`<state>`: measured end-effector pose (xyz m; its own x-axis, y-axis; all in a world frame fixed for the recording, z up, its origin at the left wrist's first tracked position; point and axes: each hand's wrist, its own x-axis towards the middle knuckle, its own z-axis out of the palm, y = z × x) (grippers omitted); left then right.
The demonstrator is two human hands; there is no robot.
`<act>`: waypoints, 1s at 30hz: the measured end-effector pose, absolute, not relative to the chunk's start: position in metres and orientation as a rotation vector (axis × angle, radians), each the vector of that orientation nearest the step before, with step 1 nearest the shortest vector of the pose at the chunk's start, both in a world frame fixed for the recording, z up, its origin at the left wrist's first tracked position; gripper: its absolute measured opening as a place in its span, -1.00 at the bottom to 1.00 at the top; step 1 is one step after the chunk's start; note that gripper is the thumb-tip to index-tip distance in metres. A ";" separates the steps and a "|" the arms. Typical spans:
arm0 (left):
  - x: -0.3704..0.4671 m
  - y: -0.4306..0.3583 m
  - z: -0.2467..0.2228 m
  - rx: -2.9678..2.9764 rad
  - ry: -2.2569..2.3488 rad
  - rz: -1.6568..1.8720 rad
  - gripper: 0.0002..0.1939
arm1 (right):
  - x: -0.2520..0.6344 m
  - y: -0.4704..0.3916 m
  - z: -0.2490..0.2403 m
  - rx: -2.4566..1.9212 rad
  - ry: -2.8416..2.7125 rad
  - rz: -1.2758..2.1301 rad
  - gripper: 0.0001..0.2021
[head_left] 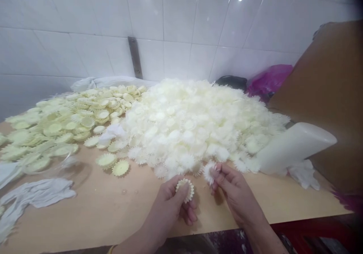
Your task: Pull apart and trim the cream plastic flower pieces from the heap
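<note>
Closest to the near edge of the desk (113,216), a little right of its middle, the left hand (170,205) pinches a yellow scalloped disc (191,189) between thumb and curled fingers. The thumb lies flat across its face, so pressing too hard there could bend the thin-looking teeth. This hand reaches in from the lower left, palm turned inward, the lower fingers loosely folded beneath the disc.

Just beyond and to the right, the right hand (236,189) has its thumb and fingertips closed on a white petalled piece (208,172), gripped at one side. A hold so near the rim could let it twist or slip, probably into the heap right behind it, where it would be hard to pick out. The wrist slants in from the lower right; the two hands are near each other but apart.

Toward the left edge lies a crumpled white cloth (39,193). Farther in, two loose yellow discs (120,168) sit in front of the yellow pile (96,114). The white pile (184,125) fills the middle; its steep front could slump if nudged. Near the right edge a white bottle (292,148) leans, and a knock might roll it. A tiled wall (181,23) stands behind.
</note>
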<state>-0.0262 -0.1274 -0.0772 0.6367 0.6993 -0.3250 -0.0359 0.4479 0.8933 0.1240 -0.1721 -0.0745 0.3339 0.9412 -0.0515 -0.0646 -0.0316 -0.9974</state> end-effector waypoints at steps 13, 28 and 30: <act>-0.027 -0.130 -0.082 0.975 0.732 0.573 -0.72 | 0.121 -0.181 -0.068 -1.717 -1.353 -0.046 -0.83; -0.024 -0.127 -0.075 0.956 0.748 0.528 -0.42 | 0.090 -0.184 -0.072 -1.474 -1.745 0.085 -0.91; -0.024 -0.126 -0.074 0.946 0.738 0.498 -0.42 | 0.090 -0.183 -0.079 -1.504 -1.743 -0.011 -0.87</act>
